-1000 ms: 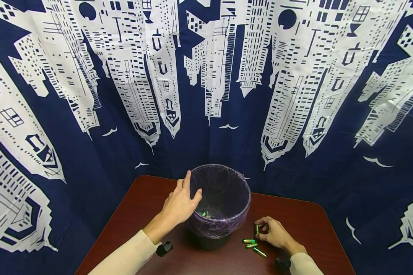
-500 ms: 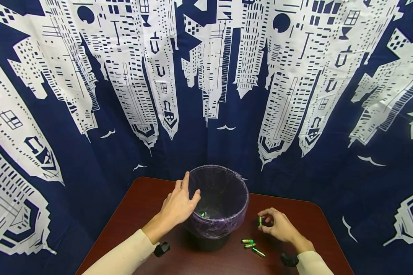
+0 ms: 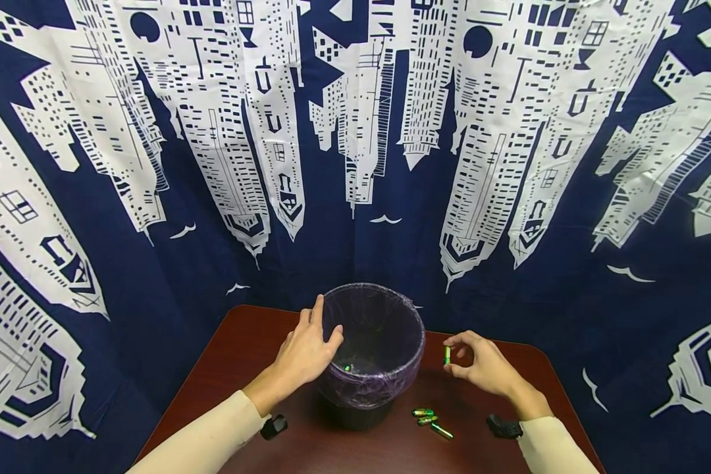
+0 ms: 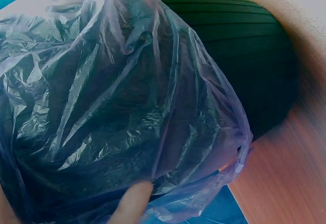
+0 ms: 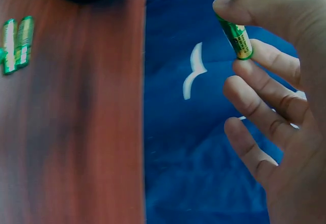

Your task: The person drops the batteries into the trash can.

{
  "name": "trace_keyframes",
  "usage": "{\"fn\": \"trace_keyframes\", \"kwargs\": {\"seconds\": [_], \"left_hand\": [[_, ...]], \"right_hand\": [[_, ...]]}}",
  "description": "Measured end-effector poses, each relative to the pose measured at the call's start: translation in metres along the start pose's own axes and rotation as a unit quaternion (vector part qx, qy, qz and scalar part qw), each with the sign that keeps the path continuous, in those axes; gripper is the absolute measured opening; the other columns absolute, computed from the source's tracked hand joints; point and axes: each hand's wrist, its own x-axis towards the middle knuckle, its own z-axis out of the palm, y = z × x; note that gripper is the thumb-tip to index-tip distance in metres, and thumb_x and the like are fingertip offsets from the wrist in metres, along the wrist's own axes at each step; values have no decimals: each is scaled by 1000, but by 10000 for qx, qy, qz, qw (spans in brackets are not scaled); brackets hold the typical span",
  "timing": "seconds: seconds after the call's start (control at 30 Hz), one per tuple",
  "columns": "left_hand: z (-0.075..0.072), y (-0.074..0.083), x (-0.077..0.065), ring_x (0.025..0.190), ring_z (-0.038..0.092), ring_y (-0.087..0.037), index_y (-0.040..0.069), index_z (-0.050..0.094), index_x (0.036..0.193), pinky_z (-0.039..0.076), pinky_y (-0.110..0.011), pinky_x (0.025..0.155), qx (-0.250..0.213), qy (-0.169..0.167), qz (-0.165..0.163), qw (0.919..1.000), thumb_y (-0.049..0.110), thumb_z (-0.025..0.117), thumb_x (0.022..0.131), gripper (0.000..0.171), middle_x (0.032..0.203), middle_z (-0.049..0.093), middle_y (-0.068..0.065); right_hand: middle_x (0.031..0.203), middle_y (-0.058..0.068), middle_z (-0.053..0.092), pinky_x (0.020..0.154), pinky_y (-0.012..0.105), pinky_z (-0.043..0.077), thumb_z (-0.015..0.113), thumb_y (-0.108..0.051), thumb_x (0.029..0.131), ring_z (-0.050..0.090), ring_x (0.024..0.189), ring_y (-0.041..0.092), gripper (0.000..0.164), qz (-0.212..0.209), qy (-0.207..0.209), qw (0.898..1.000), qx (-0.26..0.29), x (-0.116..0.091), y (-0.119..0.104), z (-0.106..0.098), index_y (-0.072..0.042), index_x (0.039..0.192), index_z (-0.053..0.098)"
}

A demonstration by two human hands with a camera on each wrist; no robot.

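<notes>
**Battery (image 3: 447,355) pinched in the right hand (image 3: 488,370), to the right of the waste bin (image 3: 360,419)**

Nearest in my head view are two cream sleeves (image 3: 204,434), each with a black device (image 3: 274,427) at the wrist. Beyond them, three green-and-gold batteries (image 3: 427,421) lie close together on the reddish-brown table (image 3: 308,454). A little farther, I see the right hand holding its one battery between thumb and fingertips, in the air and apart from the bin. The left hand (image 3: 302,352) rests at the left side of the bin's rim, thumb and index finger wide apart. A translucent purple liner (image 3: 364,392) folds over this rim; inside shows a small green object (image 3: 347,368), too small for me to name. Behind the table hangs a navy curtain (image 3: 385,253), printed with white buildings, upside down.
</notes>
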Motion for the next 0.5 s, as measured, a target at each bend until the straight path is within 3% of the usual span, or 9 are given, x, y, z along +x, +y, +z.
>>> {"fn": "trace_keyframes", "kwargs": {"seconds": [0.5], "left_hand": [[3, -1, 1, 114, 82, -49, 12, 23, 187, 69, -67, 104, -118, 17, 6, 9999, 53, 64, 113, 94, 171, 53, -29]], "right_hand": [[125, 0, 82, 91, 32, 65, 102, -18, 90, 72, 103, 18, 43, -438, 213, 9986, -193, 23, -48, -48, -12, 128, 81]]}}
